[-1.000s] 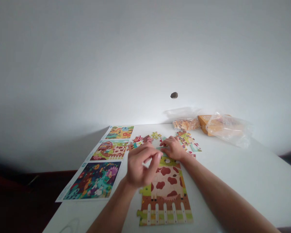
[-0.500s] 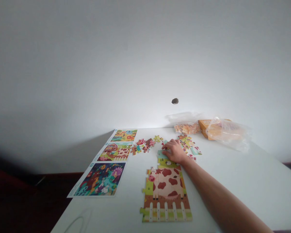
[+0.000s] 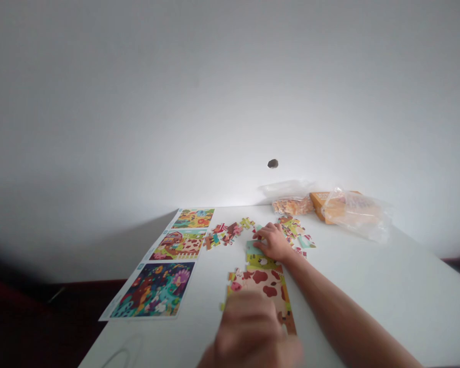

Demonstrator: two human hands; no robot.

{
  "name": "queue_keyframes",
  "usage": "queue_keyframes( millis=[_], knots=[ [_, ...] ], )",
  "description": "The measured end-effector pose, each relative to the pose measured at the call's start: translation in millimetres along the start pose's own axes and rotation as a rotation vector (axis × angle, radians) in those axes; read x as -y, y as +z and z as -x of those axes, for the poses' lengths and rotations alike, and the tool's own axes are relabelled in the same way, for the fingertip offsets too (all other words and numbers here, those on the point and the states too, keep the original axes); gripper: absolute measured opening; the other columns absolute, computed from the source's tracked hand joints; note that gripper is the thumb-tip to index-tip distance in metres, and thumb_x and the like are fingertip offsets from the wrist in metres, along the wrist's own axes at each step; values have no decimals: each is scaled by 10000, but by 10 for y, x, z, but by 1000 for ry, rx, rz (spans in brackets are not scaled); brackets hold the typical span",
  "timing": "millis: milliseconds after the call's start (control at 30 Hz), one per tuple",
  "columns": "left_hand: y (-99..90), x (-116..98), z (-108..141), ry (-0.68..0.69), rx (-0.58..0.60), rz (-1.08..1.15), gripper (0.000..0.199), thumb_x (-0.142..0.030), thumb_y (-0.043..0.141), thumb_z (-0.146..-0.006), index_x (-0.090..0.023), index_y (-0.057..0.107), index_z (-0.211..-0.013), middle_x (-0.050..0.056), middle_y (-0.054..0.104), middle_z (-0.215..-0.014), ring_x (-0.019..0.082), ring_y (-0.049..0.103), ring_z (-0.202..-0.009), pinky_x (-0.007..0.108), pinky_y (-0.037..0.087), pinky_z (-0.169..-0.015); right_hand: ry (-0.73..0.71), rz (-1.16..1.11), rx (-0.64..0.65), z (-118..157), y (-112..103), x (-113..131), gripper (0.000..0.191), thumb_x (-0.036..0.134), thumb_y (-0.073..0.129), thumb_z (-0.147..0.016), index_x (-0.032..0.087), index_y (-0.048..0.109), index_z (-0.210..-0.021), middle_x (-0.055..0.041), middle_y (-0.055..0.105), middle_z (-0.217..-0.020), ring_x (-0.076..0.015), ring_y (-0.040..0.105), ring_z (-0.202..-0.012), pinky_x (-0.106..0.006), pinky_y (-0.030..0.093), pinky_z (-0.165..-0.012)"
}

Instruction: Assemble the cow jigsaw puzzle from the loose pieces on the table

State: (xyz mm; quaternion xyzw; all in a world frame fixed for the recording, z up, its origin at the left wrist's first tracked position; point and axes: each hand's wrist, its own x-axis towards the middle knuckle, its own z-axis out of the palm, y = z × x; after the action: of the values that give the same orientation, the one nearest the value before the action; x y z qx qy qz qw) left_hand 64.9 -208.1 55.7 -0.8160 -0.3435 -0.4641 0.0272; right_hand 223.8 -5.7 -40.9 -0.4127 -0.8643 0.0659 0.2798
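Note:
A partly assembled jigsaw puzzle of a spotted cow lies on the white table. At its far end my right hand has its fingers curled down over a light-blue puzzle piece, seemingly pinching it by the top row. My left hand is over the near part of the puzzle, smeared by motion, and hides the fence section and the cow's legs. Its fingers look bent, but whether they hold anything cannot be made out. Loose puzzle pieces lie beyond the puzzle to the left, and more pieces sit right of my right hand.
On the left lies a picture sheet with three printed scenes, the middle one a farm with a cow. At the back right are a clear bag of orange pieces, an orange box and a crumpled plastic bag. The wall stands behind.
My left hand has come in from the bottom over the near part of the puzzle. My right hand stays at the puzzle's far end. The view has shifted slightly.

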Motion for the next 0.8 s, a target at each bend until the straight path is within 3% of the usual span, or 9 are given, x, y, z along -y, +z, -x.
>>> queue_keyframes(
  millis=[67,167,267,400,533,667,800],
  knots=[
    [220,514,-201,-2,3,5,311,-274,484,-951,-244,604,-666,-5,572,-561,150,550,-520,307,488,-541,0,8,-1,-2,-8,6,124,339,672,-873,251,696,-957,-33,724,-941,-246,540,-964,-415,297,-893],
    [532,1267,-334,-245,18,-128,406,-304,434,-963,-196,532,-584,-1,524,-509,111,480,-473,247,382,-502,-6,5,-1,0,-25,18,126,333,683,-863,252,693,-959,-27,726,-950,-245,543,-964,-414,292,-894],
    [695,1679,-246,-408,95,-152,379,-348,409,-975,-190,617,-701,6,602,-594,104,518,-520,212,369,-531,-8,-4,-3,8,-47,35,138,331,706,-848,255,696,-963,-21,726,-945,-242,542,-968,-413,285,-900],
    [735,1760,-88,-417,175,-110,335,-361,440,-966,-190,679,-805,15,670,-707,114,575,-610,203,411,-604,-5,6,-7,29,-87,64,149,336,685,-863,252,698,-985,-36,718,-948,-244,535,-975,-412,279,-891],
    [799,1817,-52,-439,182,-45,290,-343,463,-954,-189,707,-923,34,733,-856,125,607,-636,222,464,-654,-28,2,11,54,-135,82,155,289,667,-856,245,685,-1003,-35,711,-985,-241,528,-978,-407,276,-881],
    [890,1912,-68,-558,165,-89,273,-319,492,-930,-190,712,-1027,77,745,-1045,193,694,-872,267,516,-765,-58,-12,23,72,-176,75,230,219,655,-814,249,673,-1042,-26,705,-996,-241,524,-973,-407,276,-876],
    [912,1905,-105,-657,209,-181,287,-289,514,-909,-198,716,-1091,92,756,-1032,235,712,-897,327,533,-817,-60,-12,26,73,-192,65,254,205,651,-785,240,679,-1035,-35,702,-991,-251,519,-971,-416,277,-873]
  ],
)
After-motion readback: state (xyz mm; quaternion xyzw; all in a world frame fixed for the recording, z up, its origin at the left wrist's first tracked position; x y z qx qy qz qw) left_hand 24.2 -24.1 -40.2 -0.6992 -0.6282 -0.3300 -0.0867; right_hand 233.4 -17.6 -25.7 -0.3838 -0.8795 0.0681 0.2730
